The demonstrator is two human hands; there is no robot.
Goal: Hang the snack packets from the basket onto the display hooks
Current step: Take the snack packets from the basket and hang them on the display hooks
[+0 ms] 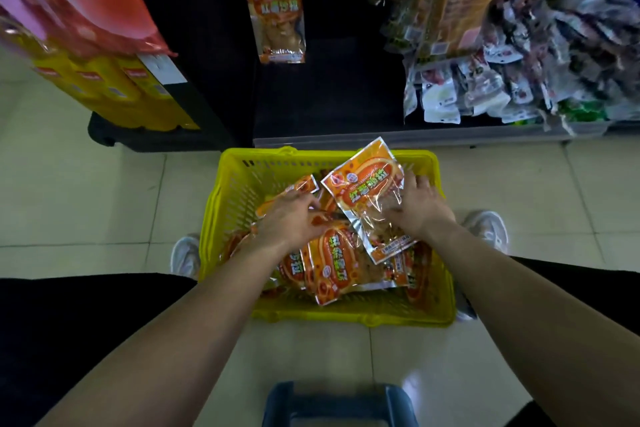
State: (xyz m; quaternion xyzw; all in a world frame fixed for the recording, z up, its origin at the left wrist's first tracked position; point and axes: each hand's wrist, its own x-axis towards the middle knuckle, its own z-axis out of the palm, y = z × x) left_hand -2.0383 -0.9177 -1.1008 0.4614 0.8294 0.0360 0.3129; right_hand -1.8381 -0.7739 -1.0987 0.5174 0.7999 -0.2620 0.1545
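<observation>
One hung packet (277, 10) at twelve o'clock; many more fill the yellow basket (225, 211). The right hand (419, 210) grips a lifted packet (363, 191); the left hand (287, 217) touches the pile (332, 263), grip unclear.

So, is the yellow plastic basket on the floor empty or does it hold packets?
Not empty. The yellow plastic basket holds several orange snack packets; the right hand grips one raised packet.

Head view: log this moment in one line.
stage: picking from basket | right hand: holds raised packet | left hand: on basket packets, hold unclear | display: one hung packet
</observation>
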